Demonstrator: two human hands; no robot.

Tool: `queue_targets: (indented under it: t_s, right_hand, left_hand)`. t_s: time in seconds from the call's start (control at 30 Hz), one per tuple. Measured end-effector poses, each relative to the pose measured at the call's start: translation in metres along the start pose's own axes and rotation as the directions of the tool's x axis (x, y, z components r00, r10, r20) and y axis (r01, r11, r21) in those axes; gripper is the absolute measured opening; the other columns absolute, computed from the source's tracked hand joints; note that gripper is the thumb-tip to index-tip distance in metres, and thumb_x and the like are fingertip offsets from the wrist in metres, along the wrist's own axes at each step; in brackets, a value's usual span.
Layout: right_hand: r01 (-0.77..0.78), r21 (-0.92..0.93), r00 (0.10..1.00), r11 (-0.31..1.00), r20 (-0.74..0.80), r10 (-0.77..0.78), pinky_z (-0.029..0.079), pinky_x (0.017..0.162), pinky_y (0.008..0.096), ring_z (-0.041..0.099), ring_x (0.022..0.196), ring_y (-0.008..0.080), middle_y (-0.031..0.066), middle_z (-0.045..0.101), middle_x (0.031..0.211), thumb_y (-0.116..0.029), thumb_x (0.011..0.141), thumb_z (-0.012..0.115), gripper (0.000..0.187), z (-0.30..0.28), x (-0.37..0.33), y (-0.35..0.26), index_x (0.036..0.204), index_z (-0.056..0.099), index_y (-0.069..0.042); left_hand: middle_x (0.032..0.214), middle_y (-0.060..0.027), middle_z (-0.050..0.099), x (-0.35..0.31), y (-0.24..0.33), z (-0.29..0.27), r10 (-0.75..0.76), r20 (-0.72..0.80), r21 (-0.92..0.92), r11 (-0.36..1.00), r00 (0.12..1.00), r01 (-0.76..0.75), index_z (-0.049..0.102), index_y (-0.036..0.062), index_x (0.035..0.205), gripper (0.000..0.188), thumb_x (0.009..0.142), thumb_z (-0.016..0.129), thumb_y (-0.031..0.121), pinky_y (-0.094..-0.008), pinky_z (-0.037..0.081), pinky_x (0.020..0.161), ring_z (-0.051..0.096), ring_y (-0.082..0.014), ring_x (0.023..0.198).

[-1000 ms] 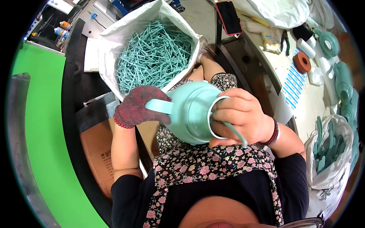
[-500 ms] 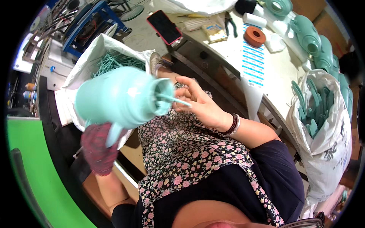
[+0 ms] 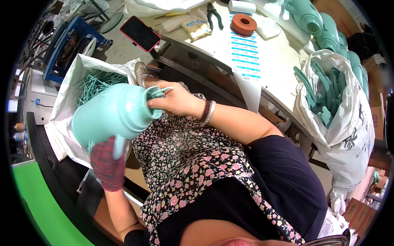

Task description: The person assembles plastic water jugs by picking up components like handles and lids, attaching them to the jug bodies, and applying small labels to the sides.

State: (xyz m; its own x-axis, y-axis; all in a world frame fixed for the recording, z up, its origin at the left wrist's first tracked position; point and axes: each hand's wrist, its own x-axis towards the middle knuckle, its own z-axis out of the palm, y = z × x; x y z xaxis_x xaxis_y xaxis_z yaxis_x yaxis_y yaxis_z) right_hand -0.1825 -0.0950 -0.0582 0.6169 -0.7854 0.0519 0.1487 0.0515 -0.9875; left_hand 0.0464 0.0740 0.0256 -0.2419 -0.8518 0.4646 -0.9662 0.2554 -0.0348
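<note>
A turquoise plastic thermos jug body (image 3: 107, 110) lies tilted on its side in front of me, its open mouth toward the right. My left hand (image 3: 108, 164), in a dark red knitted glove, is closed at the jug's handle (image 3: 119, 146) underneath. My bare right hand (image 3: 177, 99) is at the mouth, thumb inside the rim, fingers pinched on a thin turquoise stick (image 3: 163, 89) that pokes out there. Part of that grip is hidden by the rim. Behind the jug, a white woven sack (image 3: 65, 88) holds many thin turquoise sticks (image 3: 97, 85).
On the right, another white sack (image 3: 344, 135) is full of turquoise handles (image 3: 324, 92). The table (image 3: 205, 49) carries a phone (image 3: 140, 33), pliers (image 3: 214, 16), orange tape roll (image 3: 243, 24) and label sheet (image 3: 245, 53). More jug bodies (image 3: 305, 18) lie at far right.
My right hand has moved from beside the protruding stick onto the mouth and closed there. The jug has shifted slightly left in view, and the view itself has turned right.
</note>
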Motion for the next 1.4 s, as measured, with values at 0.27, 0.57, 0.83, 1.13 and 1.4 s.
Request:
queue_targets:
  t_s: [0.27, 0.57, 0.83, 1.13, 1.4]
  right_hand:
    - [-0.053, -0.905, 0.813, 0.422, -0.285, -0.508, 0.047, 0.090, 0.0373, 0.057, 0.104, 0.0285, 0.0092, 0.064, 0.107, -0.022, 0.071, 0.080, 0.036, -0.180, -0.117, -0.005, 0.102, 0.067, -0.007]
    - [-0.260, -0.890, 0.832, 0.375, -0.404, -0.380, 0.049, 0.089, 0.0374, 0.059, 0.102, 0.0273, 0.0075, 0.066, 0.102, -0.015, 0.071, 0.077, 0.022, -0.225, -0.133, 0.011, 0.090, 0.070, -0.007]
    - [-0.095, -0.970, 0.889, 0.223, -0.184, -0.419, 0.051, 0.083, 0.0335, 0.063, 0.094, 0.0267, 0.0090, 0.068, 0.095, 0.000, 0.076, 0.069, 0.013, -0.188, -0.131, -0.019, 0.088, 0.068, -0.006]
    - [0.328, -0.171, 0.942, 0.929, 0.137, -0.307, 0.043, 0.065, 0.0223, 0.051, 0.072, 0.0061, 0.0005, 0.056, 0.079, 0.000, 0.088, 0.058, 0.052, -0.032, -0.015, -0.124, 0.135, 0.036, -0.002]
    - [0.372, -0.542, 0.921, 0.753, 0.319, -0.226, 0.046, 0.062, 0.0301, 0.056, 0.064, 0.0170, 0.0064, 0.057, 0.070, -0.004, 0.084, 0.060, 0.049, -0.004, 0.026, -0.115, 0.128, 0.038, -0.005]
  left_hand:
    - [0.100, -0.0176, 0.066, -0.044, -0.110, -0.023, -0.553, -0.581, -0.491, 0.823, 0.597, 0.284, 0.057, -0.0048, 0.116, 0.035, 0.089, 0.062, 0.018, -0.0348, 0.054, 0.083, 0.065, -0.0243, 0.089]
    - [0.112, -0.0200, 0.064, -0.016, -0.115, -0.070, -0.683, -0.377, -0.730, 0.635, 0.626, 0.253, 0.057, -0.0044, 0.117, 0.035, 0.090, 0.064, 0.016, -0.0372, 0.053, 0.089, 0.065, -0.0254, 0.099]
    - [0.088, -0.0089, 0.064, 0.036, -0.028, -0.029, 0.124, 0.128, 0.184, 0.972, 0.984, -0.147, 0.067, 0.0093, 0.101, 0.037, 0.064, 0.071, 0.008, -0.0444, 0.045, 0.085, 0.060, -0.0308, 0.085]
    - [0.059, -0.0111, 0.059, 0.081, 0.131, 0.031, 0.559, 0.422, -0.162, 0.821, 0.714, -0.547, 0.065, 0.0036, 0.058, 0.011, 0.062, 0.061, 0.013, -0.0400, 0.044, 0.046, 0.059, -0.0236, 0.061]
    - [0.071, -0.0082, 0.066, 0.095, 0.150, 0.021, 0.539, 0.637, -0.274, 0.826, 0.551, -0.492, 0.073, 0.0073, 0.073, 0.013, 0.068, 0.062, 0.013, -0.0384, 0.050, 0.056, 0.064, -0.0271, 0.069]
